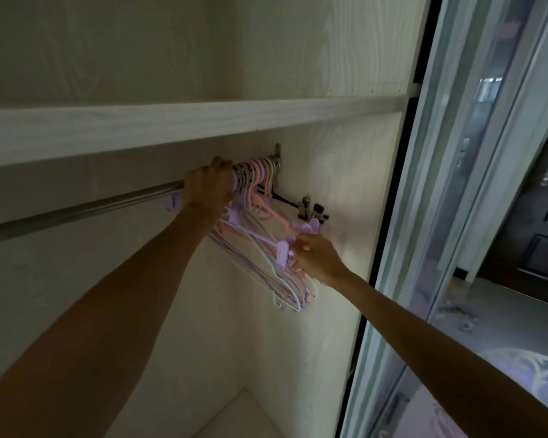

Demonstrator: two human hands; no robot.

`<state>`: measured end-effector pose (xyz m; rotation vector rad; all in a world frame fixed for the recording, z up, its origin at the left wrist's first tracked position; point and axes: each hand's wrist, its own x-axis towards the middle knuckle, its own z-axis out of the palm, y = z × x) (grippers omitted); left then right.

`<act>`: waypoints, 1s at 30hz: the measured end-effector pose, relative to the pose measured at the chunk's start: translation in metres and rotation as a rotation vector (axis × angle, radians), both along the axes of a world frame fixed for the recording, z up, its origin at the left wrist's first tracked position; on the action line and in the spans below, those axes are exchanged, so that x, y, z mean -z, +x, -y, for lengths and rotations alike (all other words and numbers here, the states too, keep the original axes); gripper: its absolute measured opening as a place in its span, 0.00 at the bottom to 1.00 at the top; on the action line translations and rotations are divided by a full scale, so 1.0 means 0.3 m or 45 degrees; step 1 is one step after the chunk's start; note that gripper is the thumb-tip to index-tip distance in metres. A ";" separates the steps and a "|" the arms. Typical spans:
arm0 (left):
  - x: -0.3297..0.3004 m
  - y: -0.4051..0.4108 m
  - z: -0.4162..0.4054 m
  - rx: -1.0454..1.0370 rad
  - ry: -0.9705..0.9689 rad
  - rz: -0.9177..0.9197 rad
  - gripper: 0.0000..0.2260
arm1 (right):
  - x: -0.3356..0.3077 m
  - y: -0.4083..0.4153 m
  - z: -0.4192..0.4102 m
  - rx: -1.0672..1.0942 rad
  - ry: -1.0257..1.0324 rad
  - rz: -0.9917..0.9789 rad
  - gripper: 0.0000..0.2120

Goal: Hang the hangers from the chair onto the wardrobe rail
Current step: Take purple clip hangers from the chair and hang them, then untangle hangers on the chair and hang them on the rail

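Note:
A steel wardrobe rail (76, 211) runs from the lower left up to a bracket on the right wall. Several pink, purple and white hangers (260, 222) hang bunched at its right end. My left hand (208, 186) is curled over the rail at the hooks, right against the bunch. A purple clip hanger (280, 252) sits at the front of the bunch, and my right hand (317, 257) pinches its right end. A purple clip (173, 202) shows just below the rail, left of my left hand. The chair is out of view.
A wooden shelf (187, 121) runs just above the rail. The wardrobe's right wall (345, 184) stands close behind the hangers, with black and metal clip hangers (310, 208) against it. A sliding door frame (424, 216) borders the right side. A dark door (538, 232) lies beyond.

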<state>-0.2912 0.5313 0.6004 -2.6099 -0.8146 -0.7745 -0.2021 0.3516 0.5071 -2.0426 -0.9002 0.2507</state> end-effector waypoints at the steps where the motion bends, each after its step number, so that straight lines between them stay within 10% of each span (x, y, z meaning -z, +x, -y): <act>1: 0.004 0.004 -0.001 -0.006 0.010 -0.002 0.19 | -0.001 0.003 0.003 -0.012 -0.005 -0.010 0.14; 9: 0.038 -0.004 0.048 -0.086 0.048 -0.126 0.36 | -0.004 -0.027 0.125 -0.172 -0.152 0.149 0.14; 15: 0.155 -0.041 0.347 0.227 0.250 0.279 0.13 | 0.073 0.015 0.402 -0.142 -0.145 -0.027 0.09; 30: 0.685 0.130 1.503 0.419 -1.121 -0.132 0.10 | 0.570 0.057 1.677 0.277 -0.328 -0.485 0.08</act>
